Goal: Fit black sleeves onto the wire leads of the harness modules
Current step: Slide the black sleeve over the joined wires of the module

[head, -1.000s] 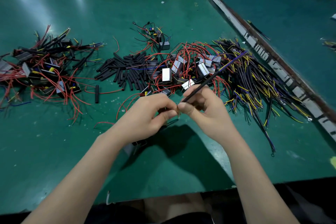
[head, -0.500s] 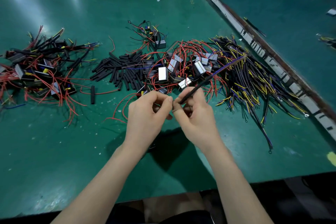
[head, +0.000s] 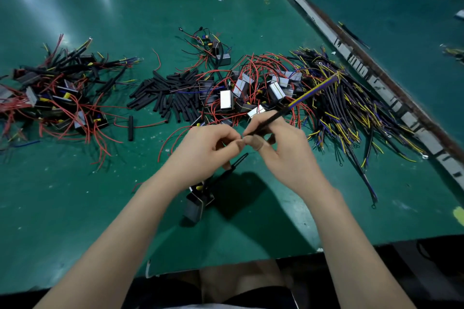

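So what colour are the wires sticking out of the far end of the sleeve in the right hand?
Yellow and blue-purple, running out of the black sleeve that the right hand pinches; head view.

The green table mat [head: 75, 208] under my arms looked smooth and faintly glossy; the loose black sleeves [head: 165, 98] were matt, the module cases [head: 226, 99] shiny metal.
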The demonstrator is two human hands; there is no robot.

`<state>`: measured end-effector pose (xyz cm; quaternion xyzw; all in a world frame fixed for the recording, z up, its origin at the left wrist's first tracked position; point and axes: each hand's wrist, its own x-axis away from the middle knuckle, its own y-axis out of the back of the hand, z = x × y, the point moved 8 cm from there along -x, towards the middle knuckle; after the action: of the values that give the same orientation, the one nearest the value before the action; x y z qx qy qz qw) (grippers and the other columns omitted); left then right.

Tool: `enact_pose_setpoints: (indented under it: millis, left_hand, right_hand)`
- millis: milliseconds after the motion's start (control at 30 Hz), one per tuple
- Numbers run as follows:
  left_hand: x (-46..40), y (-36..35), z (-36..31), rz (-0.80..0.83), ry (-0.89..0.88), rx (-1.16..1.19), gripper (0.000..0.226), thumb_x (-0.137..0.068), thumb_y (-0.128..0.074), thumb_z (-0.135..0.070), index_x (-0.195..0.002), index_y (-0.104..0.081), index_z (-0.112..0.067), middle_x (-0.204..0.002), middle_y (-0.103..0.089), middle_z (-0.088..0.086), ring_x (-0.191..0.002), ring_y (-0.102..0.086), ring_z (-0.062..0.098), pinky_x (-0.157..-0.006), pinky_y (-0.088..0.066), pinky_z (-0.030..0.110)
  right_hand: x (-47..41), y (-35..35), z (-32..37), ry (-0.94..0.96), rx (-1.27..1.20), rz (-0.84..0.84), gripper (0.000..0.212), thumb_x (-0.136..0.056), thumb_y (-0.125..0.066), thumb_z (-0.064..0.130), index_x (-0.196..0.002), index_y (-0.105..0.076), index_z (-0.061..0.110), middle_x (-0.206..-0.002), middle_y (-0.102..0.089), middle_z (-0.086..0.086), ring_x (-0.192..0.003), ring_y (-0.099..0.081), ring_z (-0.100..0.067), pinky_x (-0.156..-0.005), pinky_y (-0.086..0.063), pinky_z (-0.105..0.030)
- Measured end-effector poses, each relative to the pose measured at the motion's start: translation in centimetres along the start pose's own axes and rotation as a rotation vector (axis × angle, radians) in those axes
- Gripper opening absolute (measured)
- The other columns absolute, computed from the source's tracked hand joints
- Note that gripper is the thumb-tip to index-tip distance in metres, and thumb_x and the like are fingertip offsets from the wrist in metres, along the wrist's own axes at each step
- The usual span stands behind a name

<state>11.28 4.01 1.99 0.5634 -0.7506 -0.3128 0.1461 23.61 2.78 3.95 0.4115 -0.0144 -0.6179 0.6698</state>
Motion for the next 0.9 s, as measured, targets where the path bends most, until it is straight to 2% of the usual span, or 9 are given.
enact_pose_setpoints:
  millis: [100,233,300,367,433,600,733,833,900]
  left_hand:
    - [0.2,-0.2,0.1,0.117,-0.062,0.138,0.011,-0.091,-0.061,-0.018,-0.081,-0.064,-0.022,-0.065,-0.059,-0.015,-0.057,-0.064,0.009,-0.057,-0.047,0.02]
    - [0.4,-0.4,-0.5,0.168,-0.137,0.231,0.015,-0.09,-0.059,-0.011,-0.082,-0.062,-0.022,-0.073,-0.057,-0.008,-0.06,-0.061,0.01,-0.061,-0.052,0.025]
    - [0.5,-0.6,-0.8,0.159,-0.133,0.319,0.01,-0.089,-0.058,-0.014,-0.081,-0.06,-0.02,-0.074,-0.057,-0.006,-0.06,-0.059,0.007,-0.061,-0.05,0.022]
    - [0.7,-0.6,-0.6,0.107,-0.105,0.43,0.007,-0.085,-0.055,-0.019,-0.081,-0.059,-0.016,-0.074,-0.057,-0.002,-0.06,-0.058,0.005,-0.063,-0.05,0.019]
    - [0.7,-0.5,0.0,0.005,-0.066,0.498,0.008,-0.088,-0.055,-0.014,-0.08,-0.058,-0.013,-0.072,-0.057,-0.001,-0.059,-0.057,0.004,-0.064,-0.048,0.017]
    - [1.0,-0.1,1.7,-0.269,0.081,0.523,0.018,-0.091,-0.056,-0.002,-0.079,-0.059,-0.014,-0.068,-0.058,-0.003,-0.054,-0.057,0.002,-0.064,-0.048,0.018]
    - [1.2,0.3,2.3,-0.327,0.129,0.445,0.013,-0.091,-0.06,-0.011,-0.08,-0.061,-0.017,-0.067,-0.062,-0.005,-0.053,-0.06,0.003,-0.06,-0.049,0.015]
    - [1.3,0.3,2.4,-0.322,0.15,0.434,0.012,-0.091,-0.061,-0.016,-0.079,-0.063,-0.018,-0.067,-0.064,-0.007,-0.057,-0.061,0.007,-0.065,-0.051,0.02]
    - [1.2,0.2,2.2,-0.299,0.156,0.466,0.013,-0.091,-0.06,-0.015,-0.079,-0.063,-0.016,-0.065,-0.064,-0.008,-0.06,-0.06,0.007,-0.067,-0.051,0.02]
  right_hand:
    - [-0.1,-0.3,-1.2,-0.161,-0.294,0.112,0.028,-0.085,-0.068,0.003,-0.091,-0.05,0.024,-0.084,-0.064,0.0,-0.076,-0.06,-0.011,-0.072,-0.045,-0.02]
    - [0.0,-0.5,-1.6,-0.237,-0.502,0.15,0.023,-0.08,-0.072,0.01,-0.092,-0.054,0.019,-0.084,-0.063,0.003,-0.079,-0.059,-0.011,-0.074,-0.047,-0.039]
    - [0.0,-0.8,-1.6,-0.262,-0.625,0.119,0.02,-0.078,-0.069,0.011,-0.092,-0.053,0.012,-0.081,-0.063,0.003,-0.074,-0.06,-0.007,-0.069,-0.049,-0.028]
    - [0.1,-1.2,-1.8,-0.309,-0.736,0.057,0.018,-0.083,-0.063,-0.001,-0.09,-0.051,0.01,-0.077,-0.059,-0.002,-0.065,-0.058,-0.004,-0.063,-0.047,-0.017]
    - [0.2,-1.7,-2.2,-0.357,-0.767,-0.016,0.02,-0.086,-0.059,-0.007,-0.088,-0.05,0.011,-0.076,-0.057,-0.003,-0.06,-0.055,-0.005,-0.06,-0.047,-0.017]
    - [0.8,-2.8,-2.7,-0.437,-0.766,-0.137,0.021,-0.089,-0.059,-0.004,-0.087,-0.049,0.014,-0.079,-0.061,0.001,-0.057,-0.054,-0.004,-0.055,-0.048,-0.019]
    - [1.2,-3.0,-2.9,-0.466,-0.733,-0.152,0.023,-0.088,-0.061,-0.004,-0.086,-0.049,0.016,-0.079,-0.061,0.0,-0.057,-0.054,-0.005,-0.055,-0.048,-0.018]
    - [1.2,-2.4,-3.0,-0.476,-0.734,-0.157,0.022,-0.088,-0.062,-0.001,-0.088,-0.049,0.015,-0.076,-0.06,-0.004,-0.055,-0.058,-0.008,-0.055,-0.046,-0.015]
    - [1.3,-2.2,-3.2,-0.51,-0.729,-0.149,0.019,-0.088,-0.064,0.006,-0.09,-0.049,0.017,-0.071,-0.064,0.002,-0.056,-0.062,-0.009,-0.056,-0.044,-0.014]
